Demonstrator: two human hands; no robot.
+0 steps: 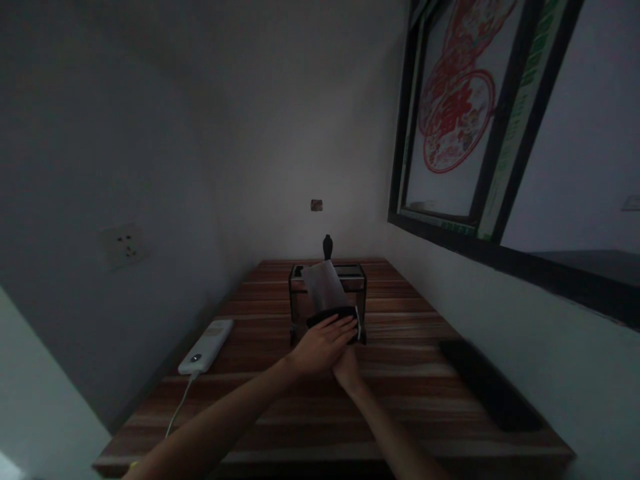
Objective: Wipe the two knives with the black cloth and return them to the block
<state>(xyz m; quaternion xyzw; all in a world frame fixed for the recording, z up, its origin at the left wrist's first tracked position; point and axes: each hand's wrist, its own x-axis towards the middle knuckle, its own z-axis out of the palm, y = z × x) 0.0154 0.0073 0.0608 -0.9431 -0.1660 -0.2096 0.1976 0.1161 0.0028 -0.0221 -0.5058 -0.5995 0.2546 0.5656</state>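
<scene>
Head view: we saw the left forearm (pixel 235 408) slant in from lower left and the right forearm (pixel 387 423) from lower right, the right hand (pixel 345 368) tucked low with its fingers hidden, so we could not tell their state. Over it crossed our left hand (pixel 320 343), palm down, fingers straight and together on the black near end of a grey blade-like piece (pixel 324 287), though we could not tell whether they gripped. That piece tilted leftward before a dark-framed rack (pixel 365 303) on the striped table (pixel 410 367).
</scene>
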